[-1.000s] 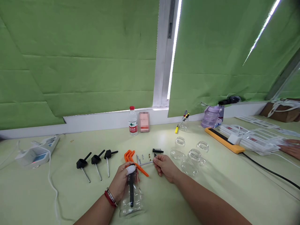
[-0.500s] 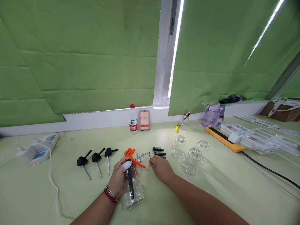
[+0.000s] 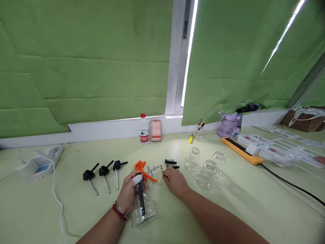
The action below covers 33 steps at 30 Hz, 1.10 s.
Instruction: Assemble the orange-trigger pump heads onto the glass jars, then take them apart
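Left hand (image 3: 129,194) holds a clear plastic bottle (image 3: 149,212); right hand (image 3: 175,182), grip hidden, is by tiny brass-coloured pieces (image 3: 161,168): seemingly picking, next needing a fine pinch.

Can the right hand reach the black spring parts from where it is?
Probably yes: the right hand is close beside the black spring parts, with nothing visible between, and the left hand holds the clear bottle off to the side.
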### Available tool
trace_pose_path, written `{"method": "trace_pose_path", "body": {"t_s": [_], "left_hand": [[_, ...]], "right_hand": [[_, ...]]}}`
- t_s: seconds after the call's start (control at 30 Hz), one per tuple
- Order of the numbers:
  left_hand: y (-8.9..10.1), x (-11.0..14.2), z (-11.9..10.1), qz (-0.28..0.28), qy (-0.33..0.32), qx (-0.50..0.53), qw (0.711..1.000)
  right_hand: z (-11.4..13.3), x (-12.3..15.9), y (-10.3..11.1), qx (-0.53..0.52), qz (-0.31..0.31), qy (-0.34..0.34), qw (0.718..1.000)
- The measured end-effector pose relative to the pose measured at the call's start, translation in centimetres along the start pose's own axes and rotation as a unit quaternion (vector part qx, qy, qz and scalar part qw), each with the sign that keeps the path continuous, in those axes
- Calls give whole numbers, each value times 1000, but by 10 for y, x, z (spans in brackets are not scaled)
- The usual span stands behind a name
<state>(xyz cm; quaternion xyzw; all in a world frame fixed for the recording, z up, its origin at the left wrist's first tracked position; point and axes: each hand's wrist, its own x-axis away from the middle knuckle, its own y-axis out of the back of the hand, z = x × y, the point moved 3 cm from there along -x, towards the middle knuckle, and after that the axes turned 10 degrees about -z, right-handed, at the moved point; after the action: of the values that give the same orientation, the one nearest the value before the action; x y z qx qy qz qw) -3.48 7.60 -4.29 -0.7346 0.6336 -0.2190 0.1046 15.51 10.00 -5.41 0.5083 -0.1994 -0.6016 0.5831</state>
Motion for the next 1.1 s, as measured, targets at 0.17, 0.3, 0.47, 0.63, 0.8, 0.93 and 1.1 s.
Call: {"method": "trace_pose_path", "body": {"t_s": [0.17,0.3,0.47,0.63,0.8,0.93,1.1], "left_hand": [[1,-1,1,15,-4,1,1000],[2,-1,1,14,-7,-3,1000],[1,0,0,26,-42,-31,998],[-4,8,-10,2,-131,-129,983],[-7,16,-16,-54,-202,-166,964],[-10,16,-12,-64,-196,-163,965],[-17,22,-11,11,-155,-186,970]], "right_hand": [[-2,1,2,-34,-12,-10,999],[-12,-2,14,-45,-49,-40,997],[-32,-4,38,-90,-60,-126,986],[-15,17,43,-258,203,-114,938],[18,33,40,-459,353,-77,812],[18,27,36,-577,260,-127,764],[13,24,31,-603,171,-216,749]]}}
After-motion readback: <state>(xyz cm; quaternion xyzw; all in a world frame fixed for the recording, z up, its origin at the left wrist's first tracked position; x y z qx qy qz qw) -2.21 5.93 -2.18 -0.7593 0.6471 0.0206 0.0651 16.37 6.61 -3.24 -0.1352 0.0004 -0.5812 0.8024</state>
